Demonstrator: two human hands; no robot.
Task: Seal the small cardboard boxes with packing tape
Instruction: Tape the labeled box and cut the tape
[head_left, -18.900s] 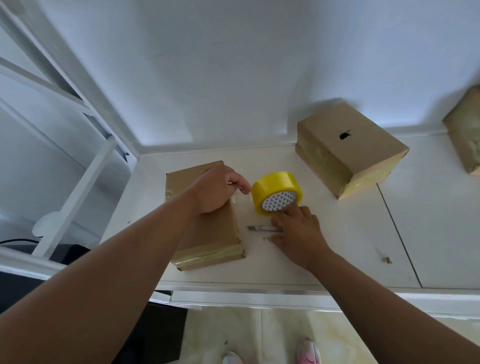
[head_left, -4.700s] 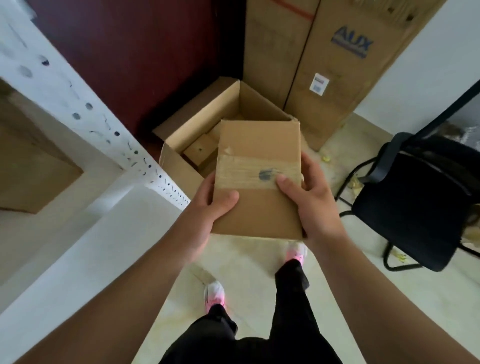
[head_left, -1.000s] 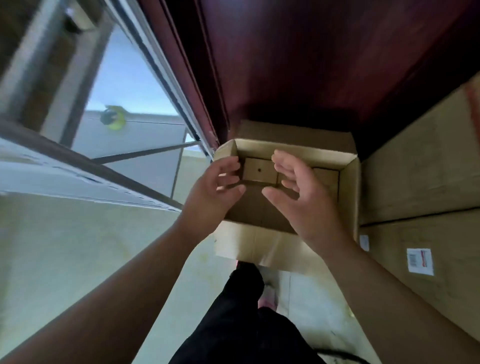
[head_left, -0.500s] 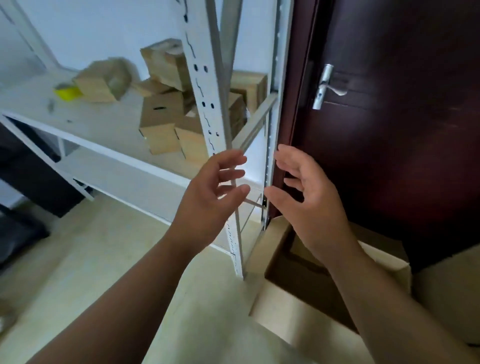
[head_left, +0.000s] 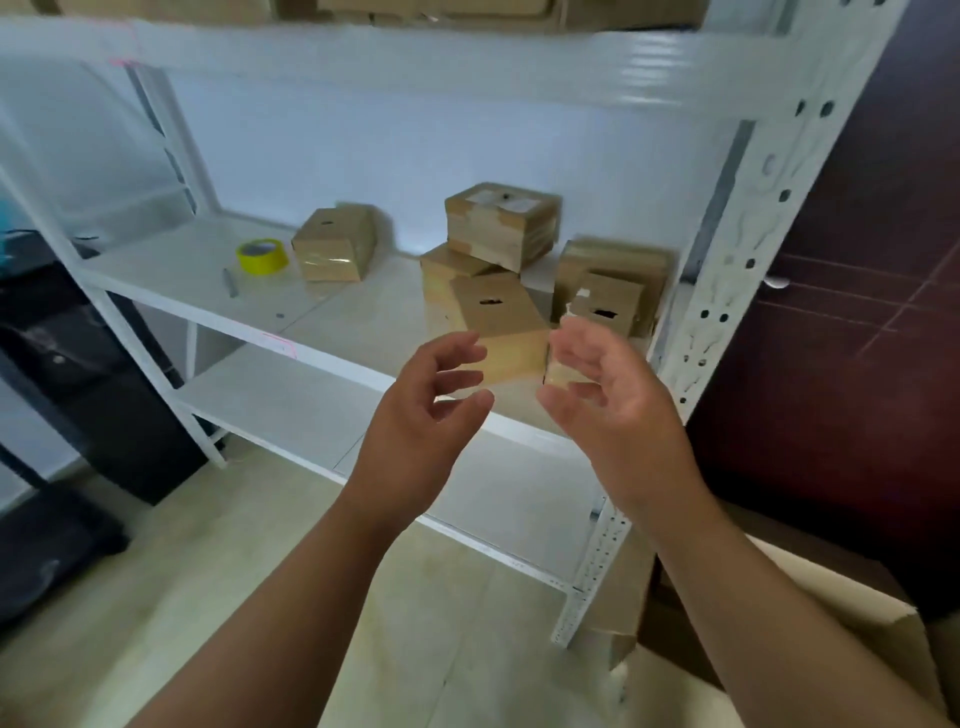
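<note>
Both hands are held raised in front of the white metal shelf (head_left: 208, 270), palms facing each other. The left hand (head_left: 421, 415) and the right hand (head_left: 613, 410) are spread open, fingers loosely curled, and nothing is gripped. The small brown cardboard boxes (head_left: 498, 291) are stacked on the shelf board behind the hands. The yellow roll of packing tape (head_left: 262, 256) lies farther left, beside a separate taped box (head_left: 335, 241).

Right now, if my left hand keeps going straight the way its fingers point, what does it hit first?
Most likely the nearest small cardboard box at the front of the white shelf. The left hand is open and empty, its fingers aimed at that box's lower face. Depth is unclear, so the gap can't be judged.
</note>
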